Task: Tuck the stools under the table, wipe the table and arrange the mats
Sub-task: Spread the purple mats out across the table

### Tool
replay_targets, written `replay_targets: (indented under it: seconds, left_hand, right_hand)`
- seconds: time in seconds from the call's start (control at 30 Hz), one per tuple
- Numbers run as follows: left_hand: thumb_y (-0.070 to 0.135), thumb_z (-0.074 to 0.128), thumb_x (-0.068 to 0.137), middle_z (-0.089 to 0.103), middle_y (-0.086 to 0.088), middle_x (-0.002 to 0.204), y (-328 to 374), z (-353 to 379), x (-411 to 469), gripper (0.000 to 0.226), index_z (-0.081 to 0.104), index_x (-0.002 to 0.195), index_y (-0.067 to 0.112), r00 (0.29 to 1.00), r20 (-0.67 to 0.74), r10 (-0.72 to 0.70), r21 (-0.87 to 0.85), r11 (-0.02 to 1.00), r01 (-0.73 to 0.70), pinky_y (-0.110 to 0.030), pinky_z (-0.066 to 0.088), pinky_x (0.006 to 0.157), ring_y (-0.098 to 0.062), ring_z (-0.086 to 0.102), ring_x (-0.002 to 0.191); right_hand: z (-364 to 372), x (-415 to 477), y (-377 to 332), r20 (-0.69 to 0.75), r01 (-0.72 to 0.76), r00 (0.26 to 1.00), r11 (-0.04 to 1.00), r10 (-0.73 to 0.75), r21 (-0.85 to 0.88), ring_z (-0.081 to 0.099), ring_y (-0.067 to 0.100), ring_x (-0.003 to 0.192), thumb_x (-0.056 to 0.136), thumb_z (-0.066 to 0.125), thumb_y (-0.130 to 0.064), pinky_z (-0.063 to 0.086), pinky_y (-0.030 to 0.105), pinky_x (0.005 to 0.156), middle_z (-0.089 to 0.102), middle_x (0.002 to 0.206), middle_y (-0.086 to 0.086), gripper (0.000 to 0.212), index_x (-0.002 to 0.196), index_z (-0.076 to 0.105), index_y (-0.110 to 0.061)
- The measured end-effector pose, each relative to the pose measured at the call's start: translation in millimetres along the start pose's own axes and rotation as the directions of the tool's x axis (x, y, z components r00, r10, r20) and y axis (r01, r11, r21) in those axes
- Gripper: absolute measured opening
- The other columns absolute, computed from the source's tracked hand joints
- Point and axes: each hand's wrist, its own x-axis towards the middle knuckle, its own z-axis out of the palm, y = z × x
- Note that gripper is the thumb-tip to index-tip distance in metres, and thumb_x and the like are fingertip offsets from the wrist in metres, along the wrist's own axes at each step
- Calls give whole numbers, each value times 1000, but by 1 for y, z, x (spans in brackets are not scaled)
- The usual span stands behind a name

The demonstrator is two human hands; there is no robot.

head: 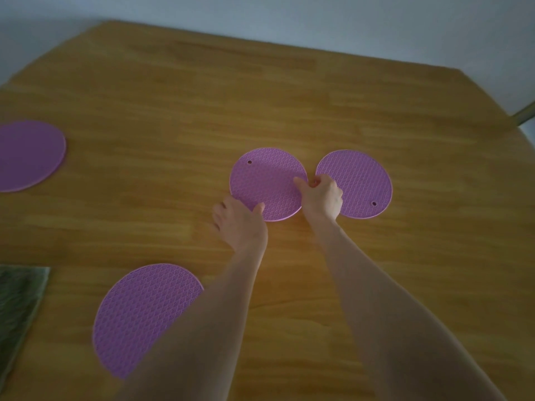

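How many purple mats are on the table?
4. Left mat at the left edge, cut by the frame; near mat bottom left, partly covered; centre mat in the middle; right mat just beside it. More may lie outside the view.

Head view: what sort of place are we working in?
Probably a dining area in a home, though little shows: a wooden table, four round purple mats spread on it like place settings, and a plain pale wall behind.
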Motion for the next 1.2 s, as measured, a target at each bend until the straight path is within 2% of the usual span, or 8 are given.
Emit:
replay_targets:
  seconds: [0.1, 0.2, 0.27, 0.37, 0.6, 0.87, 1.07, 1.2]
  left_hand:
    - [43, 72, 78, 56, -11, 118, -2, 2, 2, 56, 51, 115, 7, 1000, -3, -29, -37, 999, 29, -43, 33, 102, -29, 49, 115]
    - [41, 72, 78, 65, -3, 95, -2, 3, 4, 38, 58, 97, 12, 1000, -1, -27, -84, 996, 27, -45, 39, 94, -26, 59, 95]
    - [39, 70, 80, 63, 2, 79, -4, 0, 2, 27, 60, 85, 14, 1000, 7, 1, -99, 995, 0, -43, 42, 90, -24, 61, 83]
    - [38, 70, 81, 54, 8, 65, -12, -4, -13, 26, 58, 77, 15, 1000, 11, 22, -152, 988, -21, -45, 44, 89, -20, 56, 70]
    - [41, 71, 77, 68, -1, 81, -29, -4, -92, 24, 61, 78, 19, 992, 111, 59, -133, 990, -44, -44, 42, 89, -26, 61, 83]
    - [42, 71, 78, 59, 6, 72, -42, 10, -185, 27, 56, 75, 20, 978, 201, 62, -97, 994, -43, -43, 42, 89, -24, 60, 79]
    - [42, 68, 81, 53, 9, 70, -48, 18, -233, 26, 56, 77, 20, 980, 184, 79, -79, 995, -65, -37, 35, 91, -17, 48, 73]
    - [44, 67, 81, 62, 5, 76, -52, 26, -256, 27, 61, 80, 17, 978, 195, 68, -69, 996, -55, -35, 29, 90, -17, 50, 75]
  right_hand:
    - [0, 3, -4, 18, -35, 999, 999, 35, 8, 54, 20, 84, 86, 66, -40, 42, 32, 76, 61, 89, 2, 32, 99, 65, -10]
    - [1, 2, -6, 29, -58, 998, 997, 57, 49, 58, 22, 86, 87, 66, -35, 45, 34, 78, 65, 92, 5, 26, 97, 66, -11]
    - [-2, -2, -7, 19, -61, 998, 993, 60, 100, 54, 19, 81, 87, 66, -32, 43, 31, 75, 62, 86, 2, 22, 94, 66, -11]
    - [-14, -15, 5, -1, -66, 998, 987, 67, 143, 54, 17, 78, 87, 67, -30, 40, 30, 72, 59, 79, -2, 18, 87, 65, -13]
    - [-65, -62, 80, -45, -118, 992, 990, 122, 78, 60, 27, 95, 85, 68, -32, 34, 25, 71, 70, 96, 8, 24, 94, 70, -10]
    - [-122, -106, 153, -73, -147, 986, 988, 151, 54, 53, 19, 79, 85, 67, -33, 33, 26, 68, 61, 79, -1, 22, 88, 68, -11]
    - [-152, -126, 194, -76, -138, 987, 989, 142, 46, 51, 17, 76, 86, 67, -33, 34, 27, 67, 62, 78, 0, 22, 86, 67, -11]
    - [-164, -133, 213, -69, -147, 986, 988, 149, 40, 51, 16, 78, 86, 67, -34, 34, 27, 67, 62, 78, -2, 20, 82, 64, -15]
